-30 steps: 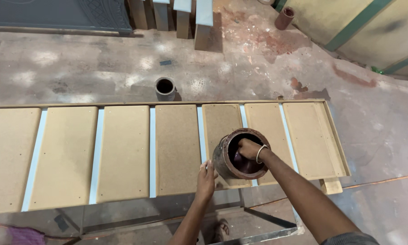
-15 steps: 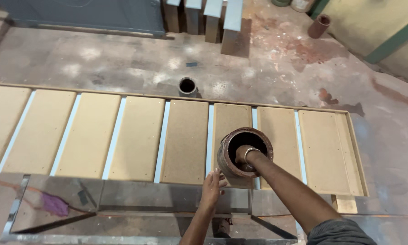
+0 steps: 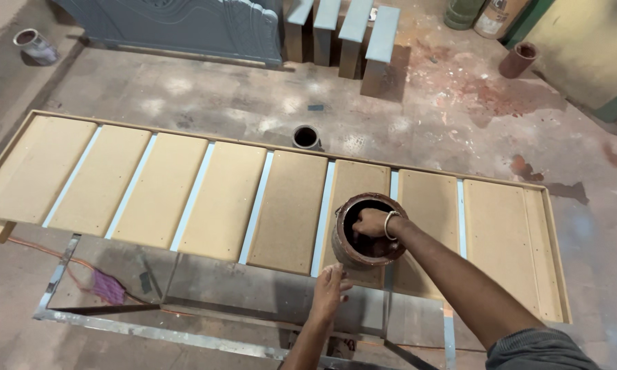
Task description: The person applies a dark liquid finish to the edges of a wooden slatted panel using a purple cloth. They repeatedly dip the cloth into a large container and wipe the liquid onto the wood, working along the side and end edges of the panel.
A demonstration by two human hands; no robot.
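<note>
At lower centre of the frame, the right hand (image 3: 371, 223) dips curled fingers into the rusty brown round tin (image 3: 367, 239), contents hidden, while the left hand (image 3: 330, 291) spreads open just below it, above the still-bare tan panelled board (image 3: 219, 199).

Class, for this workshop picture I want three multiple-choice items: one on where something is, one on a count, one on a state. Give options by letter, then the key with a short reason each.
1. Where is the right hand?
A. flat on the floor
B. reaching into the mouth of the brown can
C. on the pink cloth

2. How many pale blue strips show between the tan boards of the long panel?
A. two
B. four
C. seven

3. How is the left hand?
A. open, holding nothing, just below the can
B. closed round a brush
C. gripping the panel's edge

Key: 1 B, the hand and its wrist bangle sit inside the can's rim. 2 C, seven strips separate eight boards. 3 A, its fingers are spread and empty.
</note>
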